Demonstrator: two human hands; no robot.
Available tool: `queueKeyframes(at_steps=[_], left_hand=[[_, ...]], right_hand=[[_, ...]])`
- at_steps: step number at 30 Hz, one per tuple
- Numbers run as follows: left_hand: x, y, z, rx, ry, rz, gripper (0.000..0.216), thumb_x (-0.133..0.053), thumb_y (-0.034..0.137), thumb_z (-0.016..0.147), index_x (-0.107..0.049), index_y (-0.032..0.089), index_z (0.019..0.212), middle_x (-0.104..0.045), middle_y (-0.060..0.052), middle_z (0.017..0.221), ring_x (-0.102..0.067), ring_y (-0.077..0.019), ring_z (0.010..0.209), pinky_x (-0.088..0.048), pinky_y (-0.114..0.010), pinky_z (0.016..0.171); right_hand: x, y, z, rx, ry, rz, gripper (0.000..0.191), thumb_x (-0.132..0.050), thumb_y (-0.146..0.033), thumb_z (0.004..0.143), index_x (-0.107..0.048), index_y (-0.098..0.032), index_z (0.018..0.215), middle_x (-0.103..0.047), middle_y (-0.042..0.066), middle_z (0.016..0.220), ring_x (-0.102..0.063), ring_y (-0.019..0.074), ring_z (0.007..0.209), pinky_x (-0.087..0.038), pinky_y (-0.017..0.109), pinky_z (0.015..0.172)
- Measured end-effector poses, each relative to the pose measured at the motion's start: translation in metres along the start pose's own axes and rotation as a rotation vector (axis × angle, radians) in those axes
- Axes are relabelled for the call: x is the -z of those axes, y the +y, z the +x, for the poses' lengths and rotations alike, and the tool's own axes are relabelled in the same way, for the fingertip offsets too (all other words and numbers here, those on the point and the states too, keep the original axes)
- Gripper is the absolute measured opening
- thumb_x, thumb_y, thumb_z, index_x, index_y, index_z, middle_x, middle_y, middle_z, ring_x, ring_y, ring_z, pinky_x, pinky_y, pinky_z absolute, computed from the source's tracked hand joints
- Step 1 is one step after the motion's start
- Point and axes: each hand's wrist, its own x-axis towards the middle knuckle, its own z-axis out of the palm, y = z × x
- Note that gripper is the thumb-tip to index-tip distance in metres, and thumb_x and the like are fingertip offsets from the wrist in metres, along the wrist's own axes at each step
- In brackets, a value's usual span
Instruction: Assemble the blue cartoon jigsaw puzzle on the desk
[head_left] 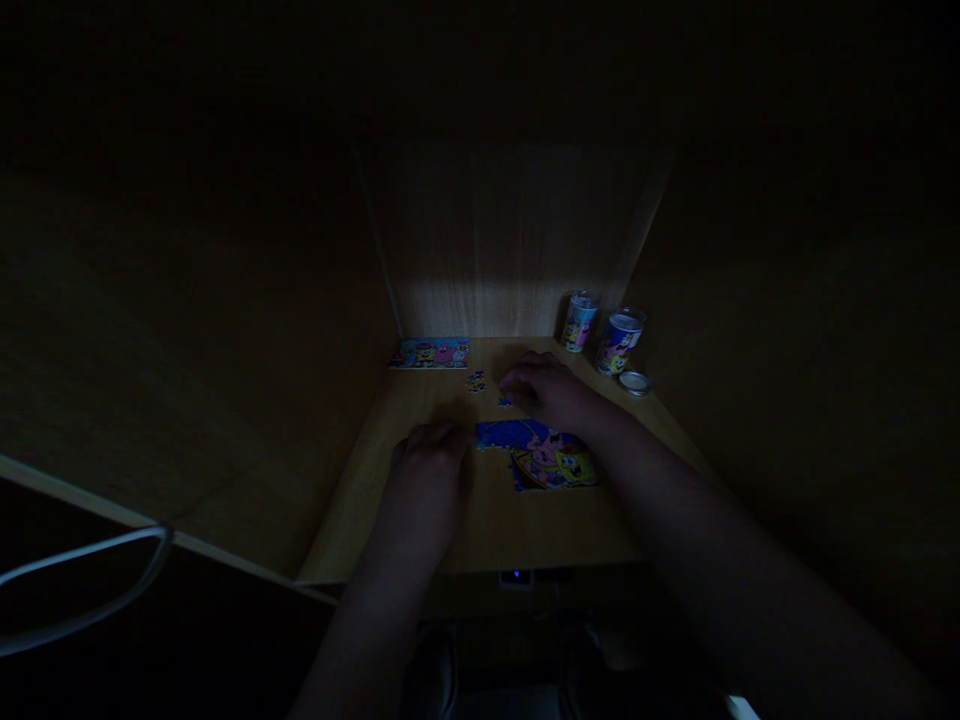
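Observation:
A partly joined cartoon jigsaw puzzle (541, 455) lies in the middle of a small wooden desk (487, 530). My left hand (426, 470) rests palm down on the desk just left of the puzzle's edge, fingers curled together; the dim light hides whether it holds anything. My right hand (547, 388) lies beyond the puzzle, fingers bent over a small blue loose piece (505, 402). A few more loose pieces (475, 381) sit a little to the left of that hand.
A printed picture card (430, 353) lies at the desk's back left. Two cartoon tins (579, 320) (621, 341) stand at the back right with a round lid (635, 382) beside them. Wooden walls close in the sides and back. The room is very dark.

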Motion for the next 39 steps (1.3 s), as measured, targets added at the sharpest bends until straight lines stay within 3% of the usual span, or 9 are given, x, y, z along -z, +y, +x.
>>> queueKeyframes(at_steps=[11, 15, 18, 22, 27, 32, 36, 39], left_hand=[[0.005, 0.005, 0.001, 0.029, -0.04, 0.027, 0.043, -0.059, -0.001, 0.091, -0.077, 0.021, 0.124, -0.078, -0.012, 0.127, -0.069, -0.031, 0.121, -0.051, -0.044, 0.107], [0.004, 0.004, 0.001, 0.027, -0.043, 0.027, 0.042, -0.057, -0.002, 0.092, -0.077, 0.02, 0.122, -0.077, -0.012, 0.129, -0.069, -0.0307, 0.121, -0.051, -0.044, 0.107], [0.004, 0.004, 0.001, 0.024, -0.027, 0.014, 0.042, -0.057, -0.001, 0.093, -0.078, 0.021, 0.122, -0.077, -0.011, 0.13, -0.069, -0.0307, 0.122, -0.051, -0.044, 0.108], [0.004, 0.003, 0.0, 0.012, -0.022, 0.001, 0.045, -0.056, -0.003, 0.09, -0.078, 0.019, 0.122, -0.078, -0.011, 0.13, -0.069, -0.0311, 0.121, -0.052, -0.045, 0.108], [0.004, 0.003, 0.001, -0.001, 0.017, -0.017, 0.041, -0.058, -0.002, 0.092, -0.077, 0.019, 0.122, -0.078, -0.011, 0.129, -0.069, -0.0313, 0.12, -0.053, -0.045, 0.108], [0.004, 0.004, 0.0, -0.03, 0.205, -0.146, 0.019, -0.057, 0.019, 0.108, -0.075, 0.019, 0.116, -0.079, -0.01, 0.116, -0.072, -0.029, 0.108, -0.056, -0.044, 0.099], [0.001, 0.003, -0.002, -0.08, 0.328, -0.189, 0.017, -0.065, 0.023, 0.107, -0.071, 0.02, 0.122, -0.079, -0.009, 0.118, -0.073, -0.0295, 0.107, -0.056, -0.045, 0.096], [-0.001, 0.002, -0.002, -0.118, 0.34, -0.18, 0.017, -0.068, 0.02, 0.104, -0.071, 0.021, 0.122, -0.08, -0.009, 0.115, -0.073, -0.0303, 0.104, -0.056, -0.046, 0.094]], right_hand=[[0.004, -0.002, 0.002, 0.021, -0.029, 0.135, 0.009, -0.085, -0.019, 0.09, -0.08, -0.02, 0.097, -0.077, 0.008, 0.106, -0.07, 0.0238, 0.105, -0.05, 0.039, 0.101], [0.004, -0.009, 0.002, -0.013, -0.034, 0.219, 0.005, -0.081, -0.017, 0.091, -0.077, -0.02, 0.092, -0.078, 0.005, 0.098, -0.071, 0.0206, 0.096, -0.052, 0.033, 0.091], [0.003, -0.011, 0.002, -0.066, -0.005, 0.291, 0.004, -0.075, -0.018, 0.094, -0.075, -0.02, 0.098, -0.078, 0.003, 0.096, -0.071, 0.018, 0.089, -0.052, 0.029, 0.082], [0.003, -0.014, 0.002, -0.108, 0.019, 0.42, 0.018, -0.071, -0.023, 0.098, -0.075, -0.021, 0.116, -0.079, 0.003, 0.102, -0.073, 0.0175, 0.092, -0.055, 0.029, 0.081], [0.008, -0.024, 0.003, -0.114, -0.099, 0.632, 0.013, -0.074, -0.029, 0.099, -0.079, -0.021, 0.108, -0.083, 0.003, 0.104, -0.077, 0.0173, 0.094, -0.06, 0.031, 0.086], [0.012, -0.029, 0.0, -0.21, -0.276, 0.966, 0.028, -0.088, -0.033, 0.088, -0.081, -0.022, 0.113, -0.085, 0.003, 0.108, -0.078, 0.0159, 0.093, -0.063, 0.032, 0.089], [0.011, -0.03, -0.002, -0.2, -0.417, 1.082, 0.036, -0.092, -0.039, 0.085, -0.083, -0.022, 0.115, -0.085, 0.003, 0.111, -0.078, 0.0161, 0.096, -0.062, 0.031, 0.092], [0.008, -0.03, -0.002, -0.185, -0.422, 1.155, 0.039, -0.098, -0.037, 0.079, -0.081, -0.021, 0.11, -0.084, 0.002, 0.106, -0.077, 0.0151, 0.092, -0.062, 0.029, 0.088]])
